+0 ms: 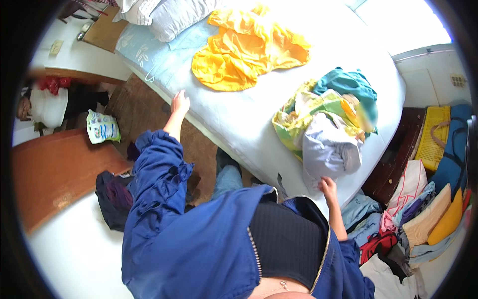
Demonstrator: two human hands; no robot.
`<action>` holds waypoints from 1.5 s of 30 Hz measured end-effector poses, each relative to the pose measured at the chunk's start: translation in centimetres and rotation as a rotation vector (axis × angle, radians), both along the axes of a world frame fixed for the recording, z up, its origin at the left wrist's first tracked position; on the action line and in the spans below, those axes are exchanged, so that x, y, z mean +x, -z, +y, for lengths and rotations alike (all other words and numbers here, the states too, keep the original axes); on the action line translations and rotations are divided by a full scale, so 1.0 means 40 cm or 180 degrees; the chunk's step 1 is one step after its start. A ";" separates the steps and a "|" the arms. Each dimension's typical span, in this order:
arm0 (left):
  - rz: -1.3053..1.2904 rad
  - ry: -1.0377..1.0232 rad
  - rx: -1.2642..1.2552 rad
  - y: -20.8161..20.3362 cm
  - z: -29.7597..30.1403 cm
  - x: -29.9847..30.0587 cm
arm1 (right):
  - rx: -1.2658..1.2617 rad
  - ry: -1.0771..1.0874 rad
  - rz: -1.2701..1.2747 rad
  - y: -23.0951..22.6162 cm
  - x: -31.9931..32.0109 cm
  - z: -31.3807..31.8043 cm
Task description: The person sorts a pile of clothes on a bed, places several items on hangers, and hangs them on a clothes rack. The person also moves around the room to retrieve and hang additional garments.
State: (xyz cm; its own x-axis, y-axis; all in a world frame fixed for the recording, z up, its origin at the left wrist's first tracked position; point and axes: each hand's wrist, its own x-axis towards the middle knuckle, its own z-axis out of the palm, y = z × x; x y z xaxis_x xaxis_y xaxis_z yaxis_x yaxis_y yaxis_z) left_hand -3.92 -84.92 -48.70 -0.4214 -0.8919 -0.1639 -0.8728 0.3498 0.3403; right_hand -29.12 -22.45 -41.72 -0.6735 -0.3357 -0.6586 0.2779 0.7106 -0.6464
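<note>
My left hand [180,103] is just off the near left edge of the bed, its fingers loosely apart and nothing seen in them. Curled fingers of my right hand [327,189] are at the near edge of a bunched pale lavender cloth [331,147]; what they pinch, if anything, is too small to make out. Behind that cloth lies a heap of green-and-yellow patterned fabric [289,122], with a teal cloth [343,82] at its far side. A crumpled orange-yellow cloth [234,55] spreads across the bed farther back.
The bed [249,119] has a pale blue cover and a grey pillow [181,17] at its far left. Clothes and cushions [428,219] pile up at right, near a yellow basket [432,132]. A wooden board [69,169] and a plastic package [103,126] are at left.
</note>
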 end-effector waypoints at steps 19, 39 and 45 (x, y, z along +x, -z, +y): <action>0.0462 0.0916 0.0490 0.075 -0.478 -0.272 | 0.0553 -0.0370 -0.0188 -0.142 0.108 -0.641; 0.4231 0.0106 0.4088 -0.599 0.555 -0.365 | -0.2271 0.1097 -0.0669 -0.243 0.081 -0.457; 0.4616 -0.0322 0.3664 -0.628 0.674 -0.227 | 0.1157 -0.0163 0.2496 -0.003 0.105 -0.161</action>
State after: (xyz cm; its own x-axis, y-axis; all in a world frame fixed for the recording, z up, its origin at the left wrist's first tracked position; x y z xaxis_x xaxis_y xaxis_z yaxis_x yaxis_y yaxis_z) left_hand -12.99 -57.95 -23.57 -0.7277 -0.6437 -0.2369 0.2830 -0.5963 0.7512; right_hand -24.93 -28.88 -41.60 -0.9680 -0.2369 -0.0827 -0.1911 0.9098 -0.3684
